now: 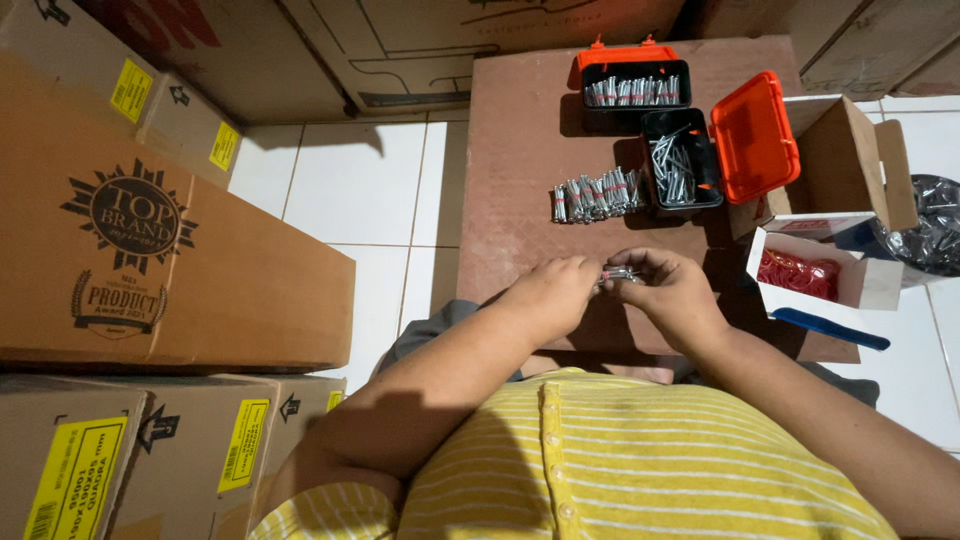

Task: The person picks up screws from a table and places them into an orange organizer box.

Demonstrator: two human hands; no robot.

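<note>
My left hand [553, 293] and my right hand [672, 292] meet over the near part of a brown board [520, 150], both pinching a small bundle of metal nails [620, 273]. Farther out on the board lies a row of bundled nails [598, 195] with red bands. Beyond it stands a black case with an orange lid [635, 85] filled with bundled nails. Beside it, a second black case [680, 165] with its orange lid [755, 135] tipped open holds loose nails.
A small white carton with red rubber bands [800, 272] sits right of my hands, an open cardboard box [840, 165] behind it, a blue tool [830, 328] in front. A black plastic bag [935, 225] lies far right. Large cardboard cartons [150, 250] line the left and back on white tiles.
</note>
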